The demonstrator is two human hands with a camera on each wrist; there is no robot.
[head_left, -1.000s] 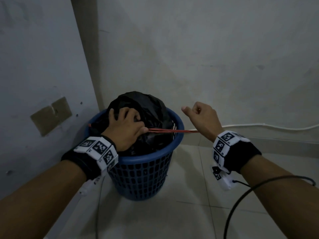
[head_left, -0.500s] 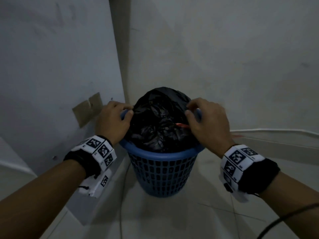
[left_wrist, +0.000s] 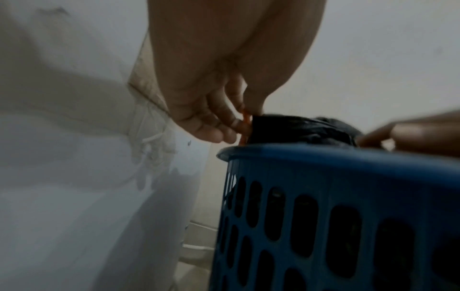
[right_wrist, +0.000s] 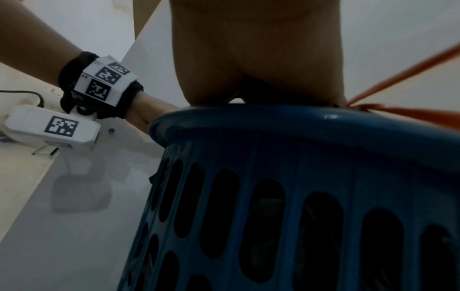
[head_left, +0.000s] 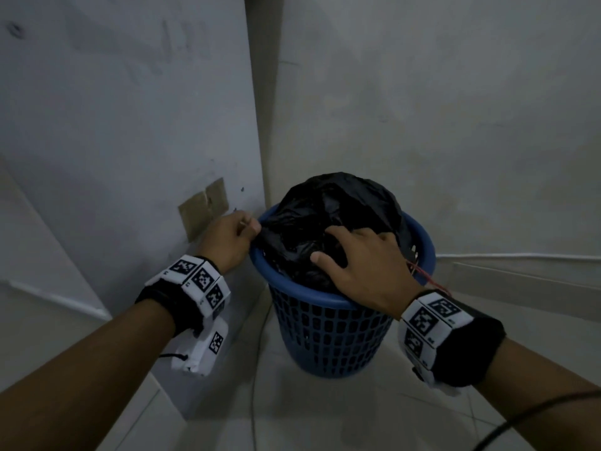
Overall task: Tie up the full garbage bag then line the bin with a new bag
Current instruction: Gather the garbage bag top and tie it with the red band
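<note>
A full black garbage bag (head_left: 338, 206) bulges out of a blue perforated plastic bin (head_left: 328, 333) standing on the floor in a wall corner. My left hand (head_left: 234, 237) is at the bin's left rim and pinches the red drawstring (left_wrist: 245, 126) where it leaves the bag's hem (left_wrist: 293, 130). My right hand (head_left: 364, 258) lies on top of the bag with its fingers spread and pressing down. A loop of the red drawstring (head_left: 422, 275) hangs over the bin's right rim (right_wrist: 323, 120), beside my right wrist. The bag's mouth is hidden under my hands.
The bin stands close to a grey wall (head_left: 130, 125) on the left and a pale wall (head_left: 439, 109) behind. A brown taped patch (head_left: 203, 206) is on the left wall. A white cable (head_left: 520, 255) runs along the right skirting. Tiled floor (head_left: 325, 415) lies in front.
My left hand stayed at the bin's left rim and now pinches the drawstring there. My right hand left the right rim and now lies flat on top of the bag.
</note>
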